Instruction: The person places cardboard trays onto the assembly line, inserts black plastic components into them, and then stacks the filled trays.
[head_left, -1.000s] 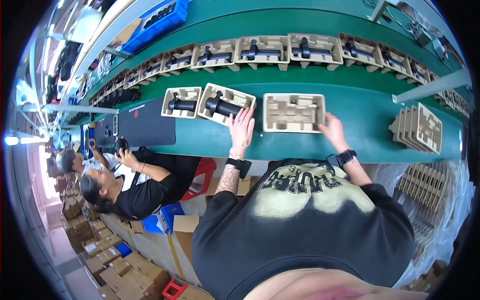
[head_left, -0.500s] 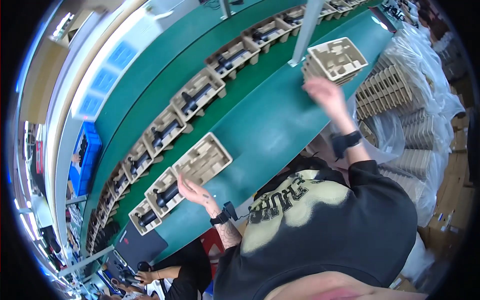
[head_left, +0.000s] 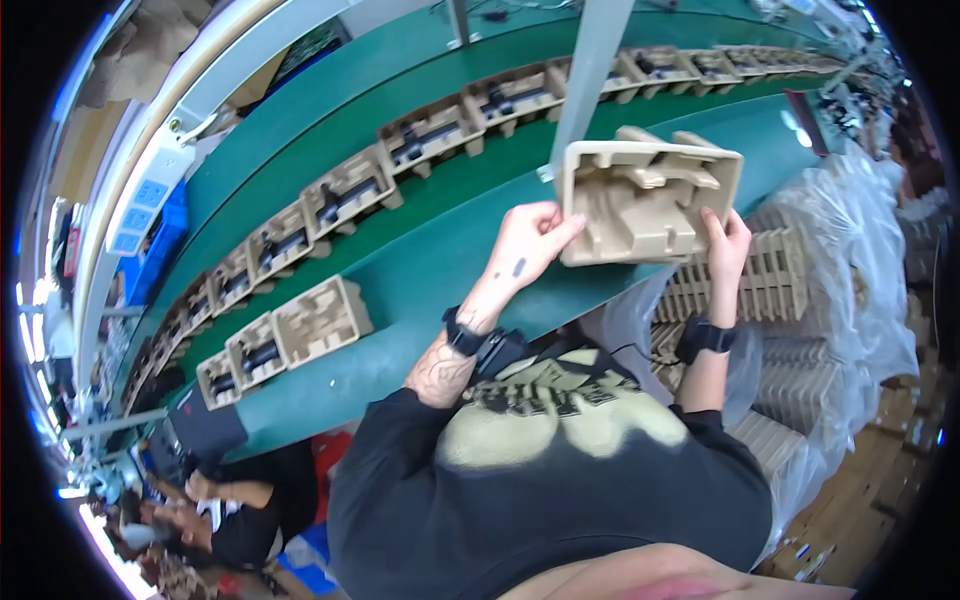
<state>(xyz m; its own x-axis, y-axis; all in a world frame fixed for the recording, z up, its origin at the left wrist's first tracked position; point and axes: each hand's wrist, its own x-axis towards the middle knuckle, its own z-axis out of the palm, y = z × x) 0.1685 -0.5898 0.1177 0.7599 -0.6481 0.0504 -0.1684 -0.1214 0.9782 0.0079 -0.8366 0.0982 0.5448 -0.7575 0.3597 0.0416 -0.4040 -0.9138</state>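
Observation:
A beige moulded-pulp tray (head_left: 625,210) with shaped hollows and nothing in them is tilted up before me, over the green bench (head_left: 440,295). My left hand (head_left: 530,245) grips its left edge, thumb over the rim and fingers behind. At the right wall my right hand (head_left: 729,245) holds it, with fingertips reaching inside. Whether other trays are nested under it I cannot tell. Further left on the bench stands another tray with bare hollows (head_left: 335,330). Beside that one are two smaller-looking trays, each with a black part (head_left: 260,355) in it.
Beyond the bench, a curved row of trays (head_left: 345,195) with black parts runs along a green belt. A grey metal post (head_left: 590,90) rises close behind the held tray. Stacked trays (head_left: 745,280) in clear plastic wrap (head_left: 865,230) stand at right. Another person (head_left: 255,510) works at lower left.
My left hand has left the trays on the left and moved right. Both hands now hold a tray where the stack of trays stood on the bench. My view has shifted.

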